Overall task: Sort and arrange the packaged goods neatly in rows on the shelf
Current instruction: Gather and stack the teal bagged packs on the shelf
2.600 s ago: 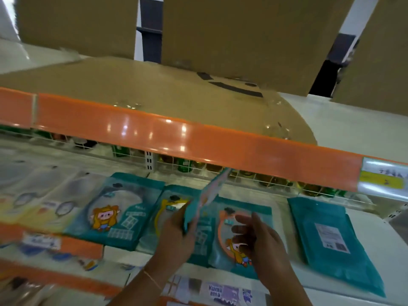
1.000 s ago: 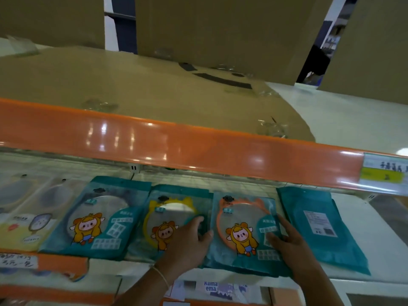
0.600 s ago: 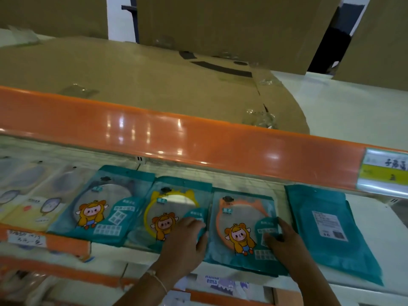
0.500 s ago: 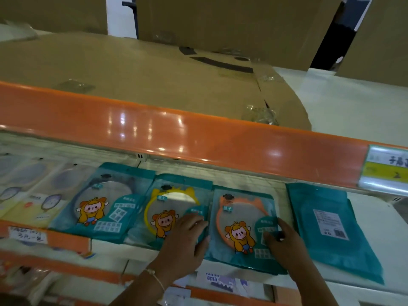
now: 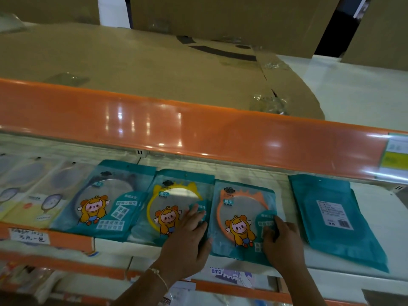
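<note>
Teal mirror packets lie flat in a row on the white shelf (image 5: 375, 217). My left hand (image 5: 187, 237) rests with straight fingers on the lower right of the yellow-mirror packet (image 5: 172, 202). My right hand (image 5: 282, 241) presses on the right side of the orange-mirror packet (image 5: 240, 208), its fingers slightly bent over the label. A dark-mirror packet (image 5: 106, 195) lies to the left. A teal packet turned face down (image 5: 331, 215) lies to the right, apart from my hands.
Pale yellow packets (image 5: 37, 195) fill the shelf's left end. An orange shelf lip (image 5: 198, 131) overhangs close above the row, with flat cardboard (image 5: 132, 62) on top. A lower shelf with more goods (image 5: 223, 272) shows below my wrists.
2.6 s ago my left hand held a packet upright; it now lies flat in the row. Since one second ago both hands stay on the yellow and orange packets, shifting only slightly.
</note>
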A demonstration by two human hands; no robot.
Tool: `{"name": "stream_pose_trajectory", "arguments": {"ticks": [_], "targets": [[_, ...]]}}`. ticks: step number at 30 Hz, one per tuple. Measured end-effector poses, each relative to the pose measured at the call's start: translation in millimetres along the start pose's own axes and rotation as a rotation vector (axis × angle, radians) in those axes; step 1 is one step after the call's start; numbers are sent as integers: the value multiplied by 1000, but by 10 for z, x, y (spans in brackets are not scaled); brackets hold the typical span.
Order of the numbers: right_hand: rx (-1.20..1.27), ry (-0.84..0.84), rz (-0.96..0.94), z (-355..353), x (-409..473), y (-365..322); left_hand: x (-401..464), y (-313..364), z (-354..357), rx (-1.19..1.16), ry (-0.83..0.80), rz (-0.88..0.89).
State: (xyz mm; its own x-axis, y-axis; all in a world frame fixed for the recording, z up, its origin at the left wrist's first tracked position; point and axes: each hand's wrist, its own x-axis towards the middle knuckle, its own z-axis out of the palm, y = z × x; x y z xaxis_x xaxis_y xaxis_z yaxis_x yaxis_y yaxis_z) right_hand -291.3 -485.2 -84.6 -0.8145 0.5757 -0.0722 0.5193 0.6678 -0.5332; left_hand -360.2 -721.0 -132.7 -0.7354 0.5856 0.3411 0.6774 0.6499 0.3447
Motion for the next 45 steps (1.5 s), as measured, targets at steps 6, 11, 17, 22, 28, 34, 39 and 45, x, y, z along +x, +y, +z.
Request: {"name": "stream_pose_trajectory", "arguments": {"ticks": [6, 11, 17, 22, 28, 34, 39, 45], "targets": [[-10, -15, -16, -3, -6, 27, -12, -14, 8, -12, -16, 9], [-19, -9, -36, -12, 24, 59, -24, -27, 14, -18, -23, 19], [-41, -39, -36, 3, 54, 87, -19, -12, 6, 16, -4, 32], [-15, 10, -52, 88, 38, 120, -19, -8, 9, 36, -18, 16], [-163, 63, -55, 110, -13, 94, -12, -1, -12, 24, -20, 18], [-223, 3, -168, 53, -57, -40, 5, 19, -63, -50, -78, -36], [-318, -119, -220, 68, -55, -45, -6, 22, -59, 15, -116, -2], [-261, -114, -209, 64, -69, -58, 16, 67, -132, -81, -135, -86]]}}
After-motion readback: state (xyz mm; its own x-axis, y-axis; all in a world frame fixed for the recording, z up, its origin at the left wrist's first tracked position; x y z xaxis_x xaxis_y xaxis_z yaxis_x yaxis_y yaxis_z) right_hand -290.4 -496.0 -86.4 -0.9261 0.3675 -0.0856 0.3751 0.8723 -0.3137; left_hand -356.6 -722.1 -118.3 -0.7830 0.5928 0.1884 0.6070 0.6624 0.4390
